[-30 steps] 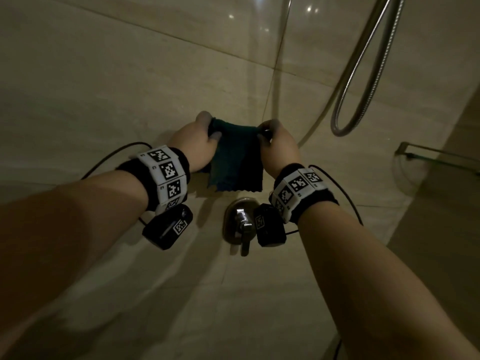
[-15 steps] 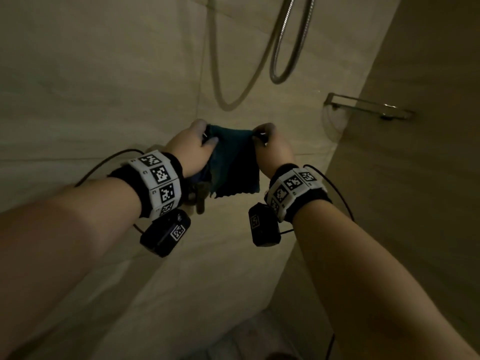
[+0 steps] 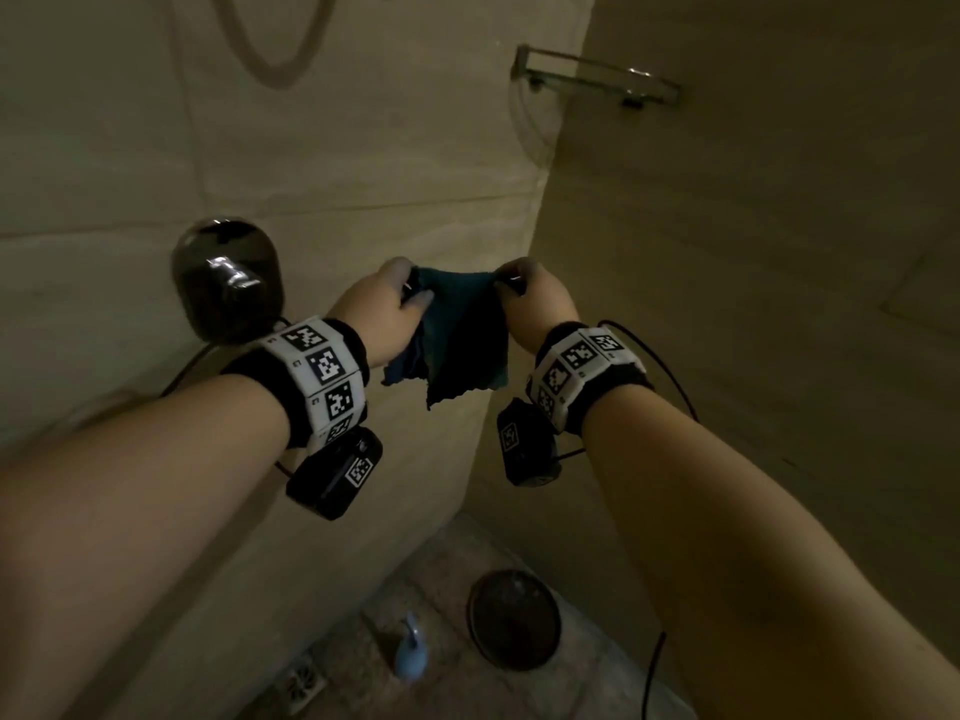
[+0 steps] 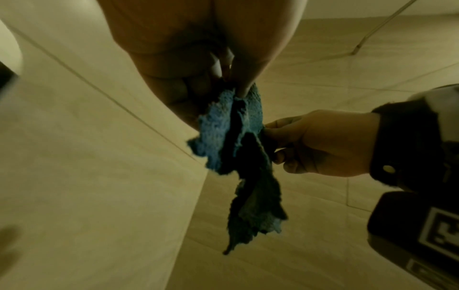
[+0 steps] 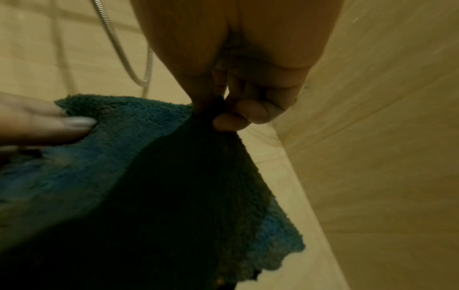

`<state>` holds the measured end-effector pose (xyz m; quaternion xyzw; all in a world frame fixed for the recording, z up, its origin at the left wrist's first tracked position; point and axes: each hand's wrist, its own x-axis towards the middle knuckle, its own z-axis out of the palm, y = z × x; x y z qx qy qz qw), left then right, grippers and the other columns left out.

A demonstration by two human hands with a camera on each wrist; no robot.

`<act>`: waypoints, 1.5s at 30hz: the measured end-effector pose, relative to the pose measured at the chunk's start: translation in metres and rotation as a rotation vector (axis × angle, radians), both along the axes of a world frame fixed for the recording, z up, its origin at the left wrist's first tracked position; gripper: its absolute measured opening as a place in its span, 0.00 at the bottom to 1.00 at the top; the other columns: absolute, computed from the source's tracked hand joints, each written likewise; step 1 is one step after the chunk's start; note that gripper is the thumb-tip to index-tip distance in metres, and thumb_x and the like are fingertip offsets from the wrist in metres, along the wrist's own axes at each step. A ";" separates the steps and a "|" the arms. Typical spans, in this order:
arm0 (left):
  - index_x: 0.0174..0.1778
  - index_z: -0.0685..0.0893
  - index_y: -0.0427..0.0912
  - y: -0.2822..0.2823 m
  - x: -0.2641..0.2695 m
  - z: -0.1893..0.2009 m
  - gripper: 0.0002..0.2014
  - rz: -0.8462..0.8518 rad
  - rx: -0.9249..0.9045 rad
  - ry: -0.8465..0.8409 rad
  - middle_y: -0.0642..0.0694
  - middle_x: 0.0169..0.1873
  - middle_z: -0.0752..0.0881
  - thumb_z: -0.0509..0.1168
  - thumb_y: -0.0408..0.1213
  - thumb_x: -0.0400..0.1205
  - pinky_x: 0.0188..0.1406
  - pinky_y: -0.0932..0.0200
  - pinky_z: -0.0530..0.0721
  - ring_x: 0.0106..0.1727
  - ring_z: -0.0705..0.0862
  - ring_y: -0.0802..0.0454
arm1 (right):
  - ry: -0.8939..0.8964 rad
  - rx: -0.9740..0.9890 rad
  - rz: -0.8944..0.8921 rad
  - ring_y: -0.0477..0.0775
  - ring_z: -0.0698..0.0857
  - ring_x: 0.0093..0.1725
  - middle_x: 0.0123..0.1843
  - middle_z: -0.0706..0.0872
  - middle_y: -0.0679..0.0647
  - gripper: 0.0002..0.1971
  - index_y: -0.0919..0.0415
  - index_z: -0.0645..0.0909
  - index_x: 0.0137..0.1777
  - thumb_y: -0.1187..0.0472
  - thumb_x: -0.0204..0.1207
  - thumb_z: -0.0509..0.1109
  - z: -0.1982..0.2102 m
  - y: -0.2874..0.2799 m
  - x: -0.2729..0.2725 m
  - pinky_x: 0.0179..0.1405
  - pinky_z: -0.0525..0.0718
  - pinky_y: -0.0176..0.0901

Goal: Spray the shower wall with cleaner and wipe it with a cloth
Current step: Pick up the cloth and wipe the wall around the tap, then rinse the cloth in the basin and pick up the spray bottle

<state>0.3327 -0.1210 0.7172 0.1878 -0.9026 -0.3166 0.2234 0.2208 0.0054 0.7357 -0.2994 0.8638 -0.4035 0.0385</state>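
Dark teal cloth (image 3: pixel 457 335) hanging, top corners pinched

The head view looks forward and down from above both forearms into the tiled shower corner (image 3: pixel 540 210), taking in wall, floor (image 3: pixel 597 688) and both hands. The left wrist view sits close under the left hand (image 4: pixel 188 64), looking along it toward the wall. The right wrist view looks likewise along the right hand (image 5: pixel 248 78), very near. All three share the blue cloth (image 3: pixel 462 335) stretched between the hands.
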 end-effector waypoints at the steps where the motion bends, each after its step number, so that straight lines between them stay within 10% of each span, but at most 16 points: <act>1: 0.64 0.71 0.32 0.005 -0.006 -0.006 0.17 -0.011 0.003 -0.005 0.32 0.49 0.82 0.55 0.41 0.87 0.41 0.54 0.73 0.51 0.83 0.36 | 0.001 0.012 -0.014 0.60 0.82 0.61 0.65 0.82 0.60 0.14 0.56 0.74 0.68 0.58 0.85 0.58 -0.005 0.007 -0.004 0.60 0.83 0.52; 11: 0.64 0.70 0.33 0.055 -0.066 -0.072 0.13 -0.131 0.067 -0.052 0.29 0.50 0.82 0.51 0.37 0.88 0.38 0.56 0.72 0.47 0.83 0.36 | -0.149 0.022 -0.090 0.58 0.84 0.61 0.65 0.83 0.59 0.16 0.58 0.74 0.70 0.57 0.84 0.61 -0.076 0.071 -0.059 0.57 0.82 0.47; 24: 0.66 0.72 0.35 0.094 -0.165 -0.186 0.13 -0.264 0.240 -0.143 0.34 0.57 0.83 0.51 0.33 0.88 0.53 0.55 0.78 0.58 0.82 0.40 | -0.840 -0.161 -0.098 0.59 0.80 0.67 0.71 0.79 0.59 0.23 0.59 0.69 0.76 0.54 0.83 0.63 -0.248 0.113 -0.151 0.60 0.77 0.47; 32: 0.66 0.72 0.34 0.101 -0.211 -0.301 0.14 -0.241 0.332 -0.260 0.36 0.58 0.82 0.52 0.35 0.88 0.52 0.58 0.76 0.61 0.81 0.41 | -0.941 -0.278 -0.190 0.63 0.82 0.64 0.66 0.82 0.63 0.11 0.61 0.77 0.62 0.61 0.81 0.66 -0.362 0.133 -0.188 0.71 0.77 0.61; 37: 0.67 0.71 0.33 0.109 -0.229 -0.393 0.15 -0.175 0.417 -0.344 0.33 0.62 0.81 0.52 0.38 0.88 0.63 0.47 0.79 0.62 0.80 0.37 | -0.905 -0.232 -0.233 0.57 0.82 0.54 0.51 0.83 0.52 0.02 0.56 0.75 0.52 0.62 0.83 0.64 -0.435 0.145 -0.199 0.51 0.82 0.46; 45: 0.77 0.63 0.39 0.119 -0.252 -0.544 0.23 -0.130 0.472 -0.435 0.35 0.73 0.73 0.56 0.39 0.87 0.71 0.44 0.75 0.72 0.74 0.38 | -0.986 -0.251 -0.276 0.60 0.80 0.64 0.66 0.80 0.58 0.09 0.57 0.76 0.61 0.65 0.83 0.62 -0.582 0.152 -0.212 0.72 0.75 0.62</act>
